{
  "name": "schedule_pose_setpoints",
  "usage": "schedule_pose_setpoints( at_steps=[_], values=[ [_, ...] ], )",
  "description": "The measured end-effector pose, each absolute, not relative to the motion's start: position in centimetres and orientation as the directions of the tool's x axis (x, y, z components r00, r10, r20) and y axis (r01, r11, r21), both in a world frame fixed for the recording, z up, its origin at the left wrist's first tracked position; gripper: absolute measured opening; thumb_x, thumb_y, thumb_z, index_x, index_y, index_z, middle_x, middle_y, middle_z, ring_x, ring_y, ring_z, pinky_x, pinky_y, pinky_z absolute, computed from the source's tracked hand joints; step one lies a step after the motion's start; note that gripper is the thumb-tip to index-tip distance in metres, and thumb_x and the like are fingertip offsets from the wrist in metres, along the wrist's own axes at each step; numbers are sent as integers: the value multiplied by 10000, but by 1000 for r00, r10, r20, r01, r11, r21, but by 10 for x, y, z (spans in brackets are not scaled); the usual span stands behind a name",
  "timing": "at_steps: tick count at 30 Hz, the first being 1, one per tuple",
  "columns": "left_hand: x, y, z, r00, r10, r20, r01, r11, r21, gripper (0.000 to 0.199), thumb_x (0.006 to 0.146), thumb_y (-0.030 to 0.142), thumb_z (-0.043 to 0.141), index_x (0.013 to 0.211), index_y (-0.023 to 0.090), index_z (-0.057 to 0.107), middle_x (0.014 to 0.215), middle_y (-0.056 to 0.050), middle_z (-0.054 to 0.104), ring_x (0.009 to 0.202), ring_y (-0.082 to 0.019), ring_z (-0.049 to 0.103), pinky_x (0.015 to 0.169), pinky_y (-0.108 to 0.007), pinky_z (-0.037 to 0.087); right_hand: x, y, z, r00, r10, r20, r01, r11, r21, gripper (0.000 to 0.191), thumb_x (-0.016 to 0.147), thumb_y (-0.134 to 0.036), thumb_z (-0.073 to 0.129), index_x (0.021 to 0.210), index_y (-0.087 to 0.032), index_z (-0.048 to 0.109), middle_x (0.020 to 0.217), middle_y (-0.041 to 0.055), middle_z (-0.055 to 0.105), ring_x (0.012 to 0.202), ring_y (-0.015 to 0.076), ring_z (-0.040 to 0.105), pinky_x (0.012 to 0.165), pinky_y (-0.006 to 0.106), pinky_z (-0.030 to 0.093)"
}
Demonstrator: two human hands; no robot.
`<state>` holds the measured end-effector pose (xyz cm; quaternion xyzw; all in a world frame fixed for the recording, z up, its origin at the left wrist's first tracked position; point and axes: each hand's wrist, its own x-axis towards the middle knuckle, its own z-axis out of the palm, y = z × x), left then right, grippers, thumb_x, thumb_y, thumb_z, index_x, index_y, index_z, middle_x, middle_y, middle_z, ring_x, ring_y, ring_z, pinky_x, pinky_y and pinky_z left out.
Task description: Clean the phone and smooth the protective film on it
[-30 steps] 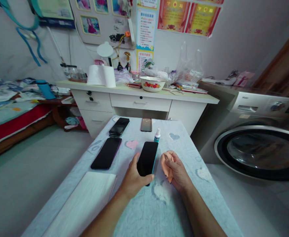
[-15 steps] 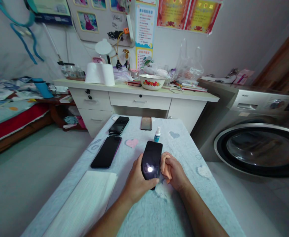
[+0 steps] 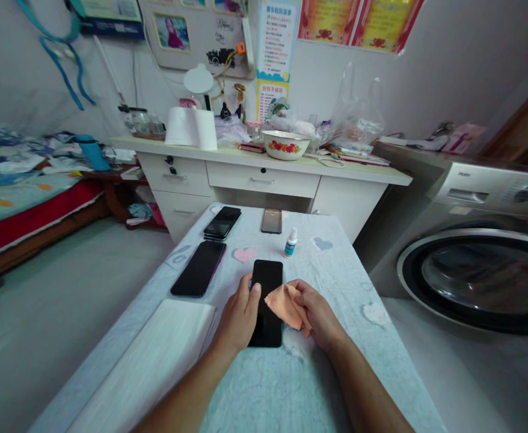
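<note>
Phone: the black phone point(image 3: 266, 300) lay flat, screen up, on the pale blue tablecloth point(image 3: 291, 385), in the middle of the table and just in front of the person.
Left hand: the left hand point(image 3: 239, 319) rested on the left edge of this phone, at 9 o'clock of it; the fingers lay together along the edge, and one fingertip was on the dark screen.
Right hand: the right hand point(image 3: 316, 313) was at 3 o'clock of the phone and pinched an orange cloth point(image 3: 284, 304) between thumb and fingers.
Cloth: the bunched cloth touched the right side of the screen.
Nearby phones: a second dark phone point(image 3: 199, 276) lay at 10 o'clock, near but apart; a stack of dark phones point(image 3: 222, 222) was farther at 11 o'clock; one more phone point(image 3: 272, 221) lay at 12 o'clock, at the far end of the table.
Bottle: a small white bottle with blue label point(image 3: 290, 242) stood upright at 1 o'clock.
White sheet: a white sheet point(image 3: 156, 367) lay at 8 o'clock, beside the left forearm.
Behind: a white desk point(image 3: 264, 180) with a flowered bowl point(image 3: 286, 144) was at 12 o'clock; a washing machine point(image 3: 480, 240) stood at 3 o'clock.
</note>
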<state>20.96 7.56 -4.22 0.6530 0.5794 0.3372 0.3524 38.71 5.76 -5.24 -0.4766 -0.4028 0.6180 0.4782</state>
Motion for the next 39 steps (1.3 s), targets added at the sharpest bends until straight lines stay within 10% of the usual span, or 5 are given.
schedule_pose_setpoints(
  at_steps=[22, 27, 39],
  values=[
    [210, 76, -47, 262, 965, 34, 748, -225, 624, 403, 879, 230, 406, 1272, 179, 482, 1049, -106, 685, 938, -234, 646, 798, -331, 464, 387, 56, -49, -57, 998, 20, -455, -8, -890, 284, 716, -297, 727, 743, -200, 460, 684, -20, 570, 575, 97, 542, 478, 181, 387],
    [210, 71, -41, 258, 955, 147, 820, -296, 489, 255, 869, 237, 432, 1065, 199, 592, 934, -83, 663, 891, -231, 627, 777, -342, 458, 388, 56, -53, -48, 999, -20, -439, -39, -898, 292, 755, -334, 682, 760, -220, 413, 548, -81, 504, 343, 55, 393, 341, 164, 278],
    [214, 68, -37, 363, 896, 256, 241, -356, 903, 393, 856, 250, 502, 1249, 246, 499, 1230, -68, 538, 1113, -203, 520, 879, -323, 465, 373, 49, -40, -297, 954, 35, -422, -99, -901, 248, 730, -308, 695, 878, -184, 538, 808, 0, 570, 653, 103, 526, 594, 213, 405]
  ],
)
